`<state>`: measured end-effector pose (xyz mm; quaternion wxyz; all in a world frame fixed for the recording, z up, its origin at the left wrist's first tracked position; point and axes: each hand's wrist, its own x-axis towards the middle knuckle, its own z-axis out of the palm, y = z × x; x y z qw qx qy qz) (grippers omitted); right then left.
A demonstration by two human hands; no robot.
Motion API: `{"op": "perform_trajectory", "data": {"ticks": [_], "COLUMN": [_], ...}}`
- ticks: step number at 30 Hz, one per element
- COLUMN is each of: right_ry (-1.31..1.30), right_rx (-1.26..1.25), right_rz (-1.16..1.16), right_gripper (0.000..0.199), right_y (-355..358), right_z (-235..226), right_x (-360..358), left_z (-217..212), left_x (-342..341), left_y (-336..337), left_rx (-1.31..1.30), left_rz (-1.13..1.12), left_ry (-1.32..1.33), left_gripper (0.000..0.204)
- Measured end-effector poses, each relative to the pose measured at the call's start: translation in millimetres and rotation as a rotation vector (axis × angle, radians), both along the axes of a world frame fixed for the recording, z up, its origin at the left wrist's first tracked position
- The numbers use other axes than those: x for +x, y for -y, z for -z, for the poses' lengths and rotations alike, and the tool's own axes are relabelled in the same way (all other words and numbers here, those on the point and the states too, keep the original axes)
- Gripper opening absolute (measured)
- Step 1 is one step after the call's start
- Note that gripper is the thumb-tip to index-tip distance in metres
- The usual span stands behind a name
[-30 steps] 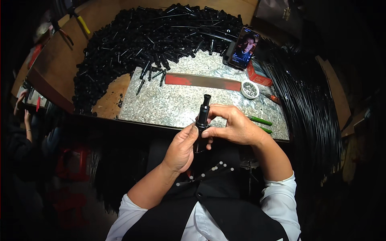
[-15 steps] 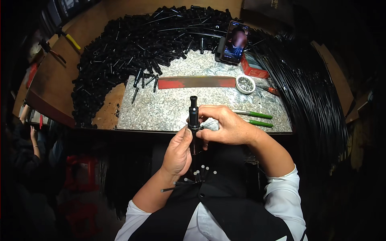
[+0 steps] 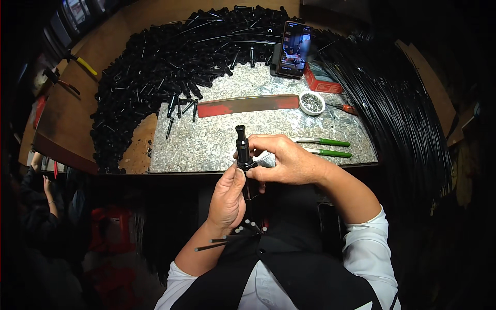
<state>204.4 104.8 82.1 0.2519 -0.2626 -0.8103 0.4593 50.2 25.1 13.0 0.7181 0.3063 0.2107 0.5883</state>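
Observation:
Upright over the front edge of the worktop stands a black stepped tube (image 3: 241,147) with a flanged cap on top. My left hand (image 3: 228,199) wraps its lower part, thumb pressed against the collar. From the other side my right hand (image 3: 292,160) curls round the tube, thumb and fingers at the collar; what those fingertips pinch is partly hidden. Below the hands, several thin dark rods (image 3: 212,247) with pale round ends fan out over my lap. Green-handled pliers (image 3: 333,154) lie just beyond my right hand.
A big heap of black tubular parts (image 3: 150,67) rings the far left. Behind the hands lie a red-and-brown strip (image 3: 248,105), a white bowl of small metal pieces (image 3: 312,111), a propped phone (image 3: 294,49) and a red box (image 3: 321,82). Long black rods (image 3: 392,103) fill the right.
The tube and both hands have shifted slightly left, with the grip unchanged. The view has tilted a little, and the phone's picture differs.

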Motion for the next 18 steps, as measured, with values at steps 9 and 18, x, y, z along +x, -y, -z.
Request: {"op": "perform_trajectory", "data": {"ticks": [9, 18], "right_ry": [0.029, -0.062], "right_rx": [-0.023, 0.09], "right_rz": [0.024, 0.114], "right_gripper": [0.018, 0.033], "right_y": [4, 6], "right_z": [-3, 14], "right_x": [0, 0], "left_z": [0, -3], "left_x": [-2, -2], "left_y": [1, -3], "left_rx": [0.039, 0.029], "left_rz": [0.017, -0.024], "left_ry": [-0.016, -0.04], "left_gripper": [0.039, 0.039]}}
